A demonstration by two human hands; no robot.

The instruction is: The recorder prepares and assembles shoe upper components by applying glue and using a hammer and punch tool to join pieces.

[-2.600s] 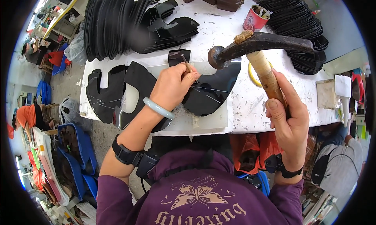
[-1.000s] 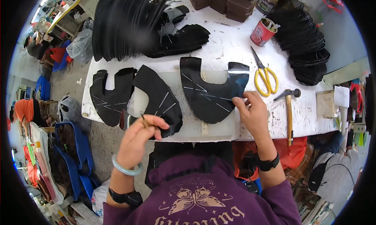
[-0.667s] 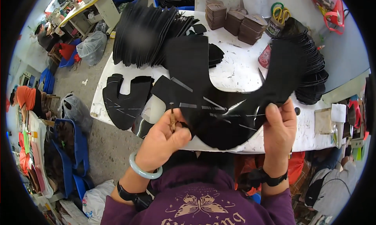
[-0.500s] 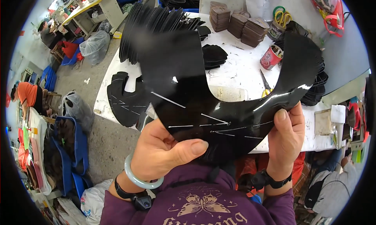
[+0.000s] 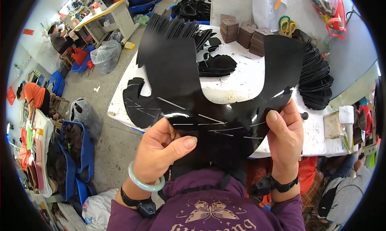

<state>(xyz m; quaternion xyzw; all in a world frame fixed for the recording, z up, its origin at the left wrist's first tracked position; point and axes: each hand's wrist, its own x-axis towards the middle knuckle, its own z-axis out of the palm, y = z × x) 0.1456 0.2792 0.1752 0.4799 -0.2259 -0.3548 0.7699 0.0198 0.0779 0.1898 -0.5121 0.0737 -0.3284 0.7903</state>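
Both hands hold up a glossy black U-shaped shoe upper piece [image 5: 225, 115] over the table. Short white lines mark its lower band, and its two arms point away from me. My left hand [image 5: 163, 148] grips the lower left edge, thumb on the near side and fingers mostly hidden behind. At the lower right edge, my right hand [image 5: 284, 138] pinches it the same way, thumb in front. Left of the held piece, similar black pieces with white lines [image 5: 138, 106] lie on the white table [image 5: 120, 110], partly covered by it.
Stacked black pieces stand at the table's back left [image 5: 171, 28], middle [image 5: 217, 67] and right [image 5: 315, 82]. Brown stacks [image 5: 245, 34] and yellow-handled scissors [image 5: 288, 28] are at the back. Blue bins [image 5: 76, 150] and plastic bags [image 5: 106, 56] sit on the floor leftward, where other people sit or bend.
The held piece has turned more level, its right arm swinging left and upright. My right hand has shifted slightly left. The red cup and the scissors lying on the table are now hidden behind the piece.
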